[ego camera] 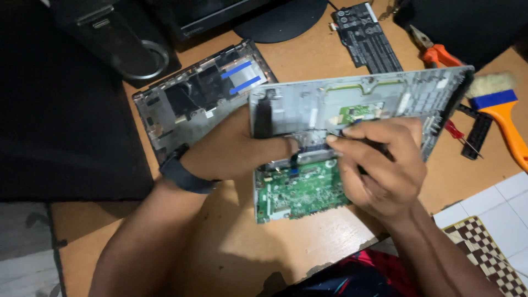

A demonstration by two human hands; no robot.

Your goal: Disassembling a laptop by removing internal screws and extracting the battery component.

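Note:
An opened laptop chassis [385,96] lies tilted on a wooden table [308,242], its grey inner frame facing up. A green circuit board [300,190] shows at its near left end. My left hand [236,148], with a dark band at the wrist, holds the chassis at its left edge, the thumb pressed on the inside. My right hand [379,165] is closed around a thin dark tool [352,136] whose tip sits by the cables just above the green board.
A detached laptop cover [192,102] with blue strips lies at the back left. A flat black battery [366,38], orange-handled pliers [437,52], a red screwdriver [459,135] and an orange-and-blue brush [498,107] lie at the back right. A monitor stand [280,22] and a speaker [118,38] stand behind.

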